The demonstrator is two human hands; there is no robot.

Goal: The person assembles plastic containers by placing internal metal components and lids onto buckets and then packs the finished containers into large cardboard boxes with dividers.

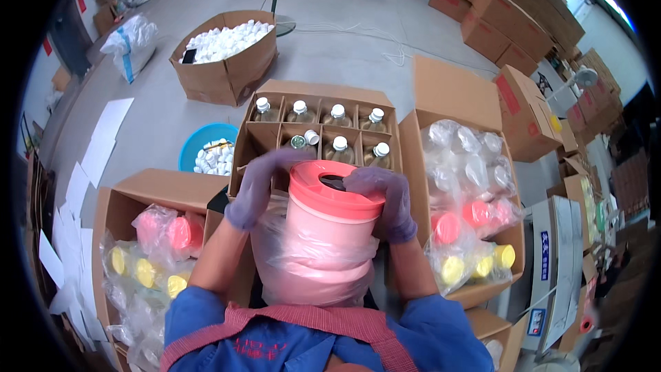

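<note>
A pink bucket (329, 231) stands in front of my chest, wrapped in crumpled clear plastic. It has a red lid (313, 180) with a dark opening (334, 182) in the middle. My right hand (385, 196), in a purple glove, curls over the lid's right side, fingers by the opening. My left hand (265, 182), also gloved in purple, reaches round the far left of the lid with fingers stretched out; its fingertips are slightly blurred. Just beyond is a divided carton (330, 88) of clear bottles with white caps (337, 111). One bottle there has a green top (298, 142), beside a loose white cap (311, 137).
Open cartons with bagged pink- and yellow-capped containers stand at left (155, 182) and right (420, 145). Beyond are a blue basin (186, 148) and a large carton (234, 79), both holding white caps. A grey machine (554, 269) stands far right; stacked boxes (482, 14) lie behind.
</note>
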